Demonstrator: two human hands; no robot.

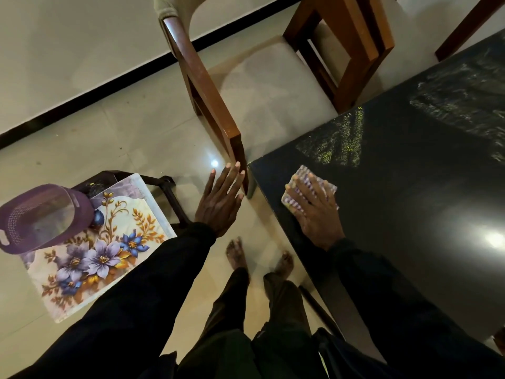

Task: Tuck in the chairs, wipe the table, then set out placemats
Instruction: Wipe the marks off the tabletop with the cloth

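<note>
Though untucked, chair facing table

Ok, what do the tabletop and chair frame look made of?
Tabletop: probably polished stone, dark and mirror-glossy, with pale veining and bright light glare. Chair frame: wood, reddish-brown with a satin varnish sheen and square-cut rails.

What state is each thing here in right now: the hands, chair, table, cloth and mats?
Left hand: fingers straight, tips at the chair's back.
Right hand: flat, pressing the cloth.
Cloth: spread on the table near its corner.
Chair: upright, seat showing, not tucked in.
Table: glossy, streaked farther along.
Placemat: lying on a stool, not set out.
Basket: resting on the placemat.
</note>
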